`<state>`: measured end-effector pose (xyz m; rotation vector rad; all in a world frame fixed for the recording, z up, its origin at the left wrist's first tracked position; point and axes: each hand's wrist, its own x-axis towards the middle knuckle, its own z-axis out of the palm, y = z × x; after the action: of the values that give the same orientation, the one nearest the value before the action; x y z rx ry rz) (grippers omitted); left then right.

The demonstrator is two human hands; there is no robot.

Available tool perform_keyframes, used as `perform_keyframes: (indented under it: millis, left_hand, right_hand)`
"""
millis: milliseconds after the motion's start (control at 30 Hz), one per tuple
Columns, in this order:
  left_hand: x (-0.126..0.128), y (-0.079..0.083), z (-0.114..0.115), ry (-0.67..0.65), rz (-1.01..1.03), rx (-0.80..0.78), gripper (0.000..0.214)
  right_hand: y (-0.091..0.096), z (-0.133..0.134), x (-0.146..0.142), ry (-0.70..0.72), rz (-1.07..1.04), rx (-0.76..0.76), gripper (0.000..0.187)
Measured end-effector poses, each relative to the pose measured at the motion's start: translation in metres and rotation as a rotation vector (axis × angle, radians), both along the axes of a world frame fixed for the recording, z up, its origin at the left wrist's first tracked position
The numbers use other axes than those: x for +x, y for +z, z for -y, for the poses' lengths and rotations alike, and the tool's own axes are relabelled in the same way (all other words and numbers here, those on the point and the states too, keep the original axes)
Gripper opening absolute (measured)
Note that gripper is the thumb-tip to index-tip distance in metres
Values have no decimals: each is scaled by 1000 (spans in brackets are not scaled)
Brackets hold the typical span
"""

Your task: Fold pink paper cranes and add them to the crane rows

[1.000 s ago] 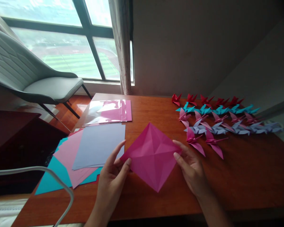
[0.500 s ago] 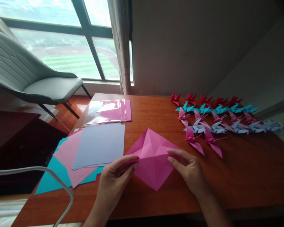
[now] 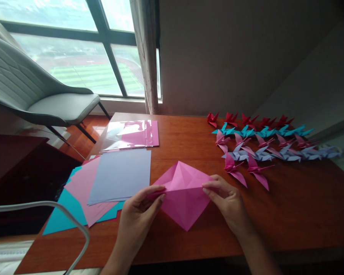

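A creased pink paper square (image 3: 183, 194) lies diamond-wise near the front of the wooden table (image 3: 289, 214). Its far half is tipping toward me and its side corners are drawn inward. My left hand (image 3: 137, 217) pinches the left corner between thumb and fingers. My right hand (image 3: 227, 206) pinches the right corner the same way. Both hands are closed on the paper.
Loose sheets lie at the left: lavender (image 3: 120, 175) on top of pink (image 3: 80, 191) and teal (image 3: 60, 219) ones. A clear packet of pink paper (image 3: 132, 135) sits behind them. Several folded cranes (image 3: 263, 143) stand in rows at the right. A grey chair (image 3: 46, 99) stands by the window.
The flat pink square has been pinched at both side corners. The corners have come inward and the far point has dropped toward me.
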<state>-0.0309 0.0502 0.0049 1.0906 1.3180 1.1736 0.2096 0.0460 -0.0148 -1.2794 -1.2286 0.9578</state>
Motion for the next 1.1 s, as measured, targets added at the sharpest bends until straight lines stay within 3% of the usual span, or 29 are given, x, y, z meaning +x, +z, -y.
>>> perform_keyframes:
  millis: [100, 200, 267, 333, 500, 733, 833, 900, 1100]
  left_hand:
    - [1, 5, 0, 5, -13, -15, 23]
    - [2, 8, 0, 7, -6, -9, 21]
    - [3, 9, 1, 2, 1, 4, 19]
    - [3, 10, 2, -2, -7, 30, 17]
    - [-2, 9, 5, -12, -174, 192, 13]
    - [-15, 23, 1, 70, -848, 661, 22]
    - [-9, 34, 1, -83, -1029, 825, 17]
    - [-2, 40, 2, -236, -1078, 843, 17]
    - [6, 47, 1, -312, -1067, 852, 15]
  right_hand:
    - [5, -1, -2, -84, 185, 121, 10]
    - [19, -1, -10, -150, 584, 356, 22]
    - [31, -2, -18, -47, 780, 485, 27]
    - [41, -3, -28, 85, 909, 508, 29]
    - [50, -7, -38, 160, 919, 521, 17]
    - [62, -9, -38, 250, 951, 527, 14]
    - [67, -7, -44, 253, 971, 535, 14]
    - [68, -6, -47, 262, 970, 539, 15]
    - [68, -4, -40, 284, 942, 532, 16]
